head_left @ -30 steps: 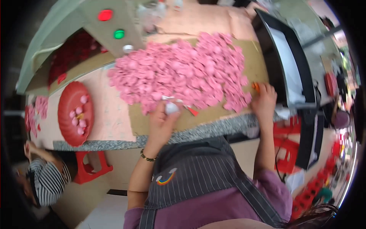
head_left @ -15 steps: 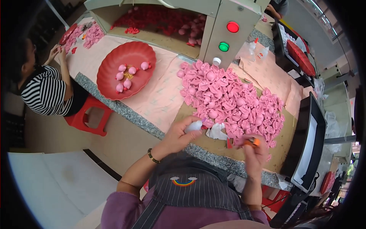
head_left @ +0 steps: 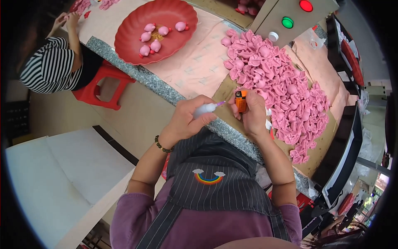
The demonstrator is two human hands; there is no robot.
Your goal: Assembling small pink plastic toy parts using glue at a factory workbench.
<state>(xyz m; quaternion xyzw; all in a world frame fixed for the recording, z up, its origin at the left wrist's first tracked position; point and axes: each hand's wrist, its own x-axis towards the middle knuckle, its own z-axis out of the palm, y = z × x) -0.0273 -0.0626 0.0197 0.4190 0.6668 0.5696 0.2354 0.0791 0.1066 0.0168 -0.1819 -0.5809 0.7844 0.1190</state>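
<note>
My left hand [head_left: 182, 120] is closed around a small whitish squeeze bottle [head_left: 204, 110]. The bottle's thin purple nozzle points right and slightly up. Between the thumb and fingers of my right hand [head_left: 256, 115] is an orange lighter [head_left: 241, 102], its dark metal end uppermost. A short gap separates the nozzle tip from the lighter. No flame shows. Just beyond my right hand spreads a heap of pink ruffled soft-looking pieces [head_left: 282, 87], some with rounded bulges. A crumpled white tissue [head_left: 268, 119] is partly hidden behind the right hand.
A red scalloped dish [head_left: 126, 35] holding several round pink figures [head_left: 164, 31] stands at the far left. A grey machine housing [head_left: 277, 20] with red and green buttons rises at the back. A black tray [head_left: 344, 153] stands right. A person in stripes [head_left: 54, 66] works left, beside a red stool [head_left: 103, 89].
My right hand has come left toward the squeeze bottle, bringing the lighter near its nozzle. The left hand keeps hold of the bottle. The whole view has shifted, placing the table higher.
</note>
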